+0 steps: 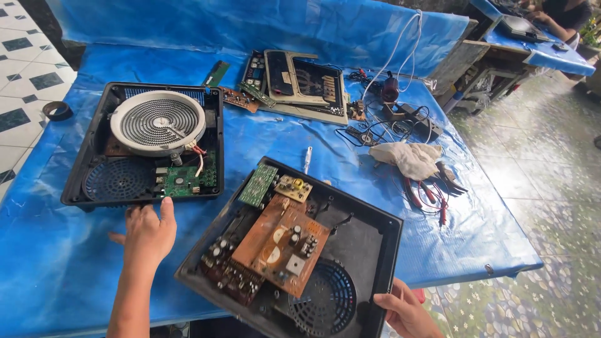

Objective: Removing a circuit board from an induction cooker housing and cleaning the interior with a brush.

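Clearly the work in hand is handling two opened cooker bases on the blue-covered bench (75,263). At lower centre of the frame the right hand (407,311) grips the near corner of a black cooker base (360,250), tilted toward the camera, with a brown circuit board (282,244) and a round fan grille inside. The left hand (149,233) lies open and flat, fingertips touching the front edge of the second base (94,181) at left of the frame, which carries a white coil heater (158,122). I judge the step to be positioning the tilted base; the next move calls for a steady two-handed hold, so its loose boards do not slide.
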